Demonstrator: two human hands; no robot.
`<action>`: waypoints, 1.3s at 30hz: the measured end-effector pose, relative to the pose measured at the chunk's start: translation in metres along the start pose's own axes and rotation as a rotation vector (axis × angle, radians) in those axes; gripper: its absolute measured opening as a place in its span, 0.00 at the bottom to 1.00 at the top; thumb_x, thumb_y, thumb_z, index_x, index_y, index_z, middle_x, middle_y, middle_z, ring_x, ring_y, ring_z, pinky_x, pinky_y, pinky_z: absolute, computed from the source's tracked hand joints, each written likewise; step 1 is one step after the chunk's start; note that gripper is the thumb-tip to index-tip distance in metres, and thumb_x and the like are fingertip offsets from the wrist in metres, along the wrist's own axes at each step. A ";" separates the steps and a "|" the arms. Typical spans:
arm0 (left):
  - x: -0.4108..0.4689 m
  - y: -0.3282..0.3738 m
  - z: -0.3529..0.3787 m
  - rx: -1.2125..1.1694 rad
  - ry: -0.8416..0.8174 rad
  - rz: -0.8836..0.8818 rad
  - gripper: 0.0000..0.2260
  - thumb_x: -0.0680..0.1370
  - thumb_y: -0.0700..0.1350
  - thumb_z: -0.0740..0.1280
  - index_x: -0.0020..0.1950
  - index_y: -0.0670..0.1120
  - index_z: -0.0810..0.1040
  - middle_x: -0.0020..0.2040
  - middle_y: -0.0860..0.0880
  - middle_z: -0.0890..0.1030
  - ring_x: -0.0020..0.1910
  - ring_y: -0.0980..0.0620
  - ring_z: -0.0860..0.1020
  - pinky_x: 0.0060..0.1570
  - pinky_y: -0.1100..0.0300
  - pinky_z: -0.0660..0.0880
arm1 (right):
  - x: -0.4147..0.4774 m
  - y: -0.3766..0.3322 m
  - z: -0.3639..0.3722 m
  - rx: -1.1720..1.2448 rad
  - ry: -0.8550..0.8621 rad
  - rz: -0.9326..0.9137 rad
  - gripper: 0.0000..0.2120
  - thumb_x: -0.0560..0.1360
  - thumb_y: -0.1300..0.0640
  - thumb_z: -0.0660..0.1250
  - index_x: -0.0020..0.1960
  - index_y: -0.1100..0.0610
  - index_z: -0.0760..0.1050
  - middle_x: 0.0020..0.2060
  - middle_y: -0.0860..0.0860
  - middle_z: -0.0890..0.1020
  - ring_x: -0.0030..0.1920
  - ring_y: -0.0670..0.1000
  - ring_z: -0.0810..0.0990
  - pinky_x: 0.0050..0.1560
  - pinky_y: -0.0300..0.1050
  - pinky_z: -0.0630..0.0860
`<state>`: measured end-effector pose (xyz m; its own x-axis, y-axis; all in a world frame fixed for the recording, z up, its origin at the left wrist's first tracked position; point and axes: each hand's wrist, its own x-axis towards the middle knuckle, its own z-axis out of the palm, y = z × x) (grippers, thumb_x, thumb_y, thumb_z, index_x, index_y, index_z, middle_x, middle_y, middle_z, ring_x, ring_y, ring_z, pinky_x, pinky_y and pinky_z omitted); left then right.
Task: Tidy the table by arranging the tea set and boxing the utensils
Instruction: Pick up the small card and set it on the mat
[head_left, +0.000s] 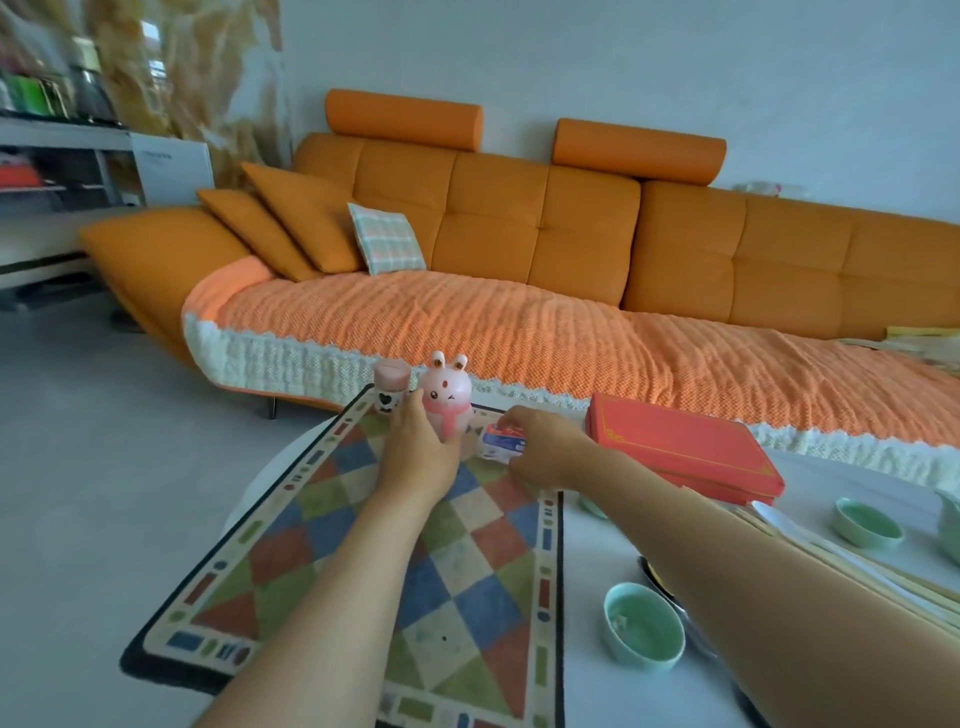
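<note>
Left hand (415, 457) grips the bunny (447, 402) at the mat's (467, 597) far edge. Right hand (545, 457) pinches a packet (503, 441) beside it, probably to clear clutter first. A jar (390, 387) stands at the far-left corner. The red box (680, 447) lies closed further right. Cups (643, 626), chopsticks (852, 571) and spoon (779, 517) wait nearer, partly behind the right forearm.

Bunny toy (447, 402) L of packet (503, 441); box (680, 447) further R.
</note>
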<state>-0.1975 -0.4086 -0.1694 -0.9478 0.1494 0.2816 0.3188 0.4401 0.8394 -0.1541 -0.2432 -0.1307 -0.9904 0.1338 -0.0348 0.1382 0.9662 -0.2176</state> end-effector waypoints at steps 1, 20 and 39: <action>0.004 -0.002 0.002 -0.008 0.016 0.004 0.29 0.77 0.50 0.69 0.76 0.48 0.62 0.70 0.47 0.69 0.68 0.46 0.70 0.62 0.51 0.70 | 0.002 0.002 0.002 -0.002 0.010 -0.006 0.24 0.72 0.57 0.65 0.68 0.46 0.68 0.60 0.52 0.75 0.56 0.55 0.76 0.55 0.52 0.77; 0.008 0.004 0.004 0.083 0.117 -0.107 0.25 0.74 0.43 0.73 0.68 0.41 0.68 0.65 0.41 0.71 0.64 0.41 0.70 0.55 0.49 0.71 | -0.010 0.020 -0.021 0.074 0.130 -0.112 0.20 0.77 0.55 0.66 0.68 0.47 0.71 0.66 0.50 0.73 0.63 0.52 0.73 0.59 0.48 0.73; -0.106 0.106 0.015 0.247 -0.846 0.038 0.19 0.71 0.56 0.71 0.60 0.58 0.71 0.57 0.55 0.73 0.55 0.56 0.74 0.55 0.58 0.72 | -0.115 0.078 -0.028 0.139 0.084 0.025 0.29 0.73 0.52 0.68 0.73 0.46 0.66 0.69 0.49 0.73 0.67 0.54 0.73 0.66 0.53 0.72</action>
<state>-0.0631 -0.3644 -0.1170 -0.6489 0.7304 -0.2131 0.4340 0.5854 0.6848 -0.0292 -0.1771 -0.1162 -0.9827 0.1814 0.0381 0.1569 0.9232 -0.3509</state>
